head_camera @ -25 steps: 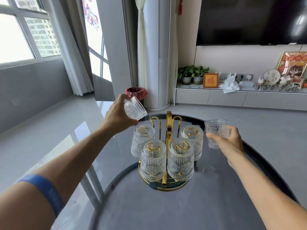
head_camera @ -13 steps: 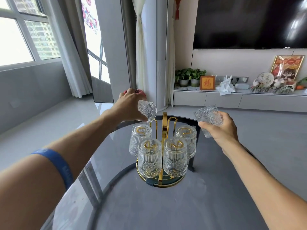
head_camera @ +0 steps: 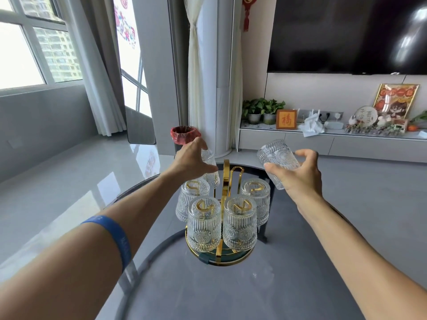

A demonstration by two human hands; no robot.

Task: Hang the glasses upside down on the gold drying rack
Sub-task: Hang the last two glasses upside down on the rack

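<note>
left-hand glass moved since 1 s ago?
Yes. The left hand has brought its glass from up and left of the gold rack down onto a back-left hook, now upside down beside the hung glasses.

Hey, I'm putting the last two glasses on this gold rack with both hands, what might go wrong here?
1. The left hand lowers its glass right beside a hung glass; they could knock and chip.
2. The right hand holds its tilted glass with loose fingers; it might slip onto the glass table.
3. The free hook is crowded by neighbours.
</note>
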